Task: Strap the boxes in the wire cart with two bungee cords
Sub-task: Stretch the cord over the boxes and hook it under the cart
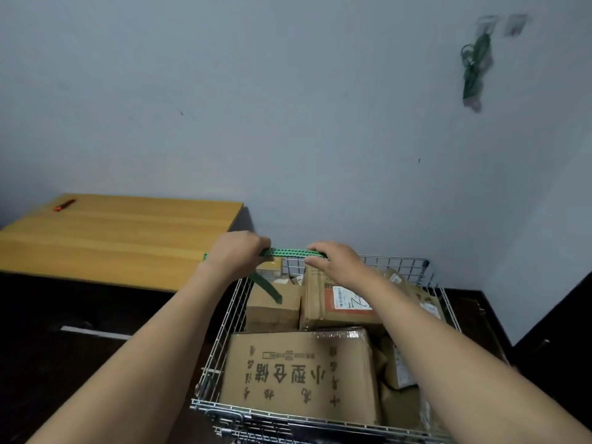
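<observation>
Green cord [290, 252] is stretched between two fists: left hand [237, 254] and right hand [333, 259] both curl tight around it above the cart [397, 262]; a second cord [474, 70] hangs on the wall

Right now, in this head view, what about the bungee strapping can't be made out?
- Green bungee cord: both ends hidden under the left hand and right hand; hooks unseen.
- Second cord on the wall: blurred, how it hangs unclear.
- Wire cart: base and wheels cut off by the bottom edge.
- Right-side boxes: hidden behind the right forearm.
</observation>
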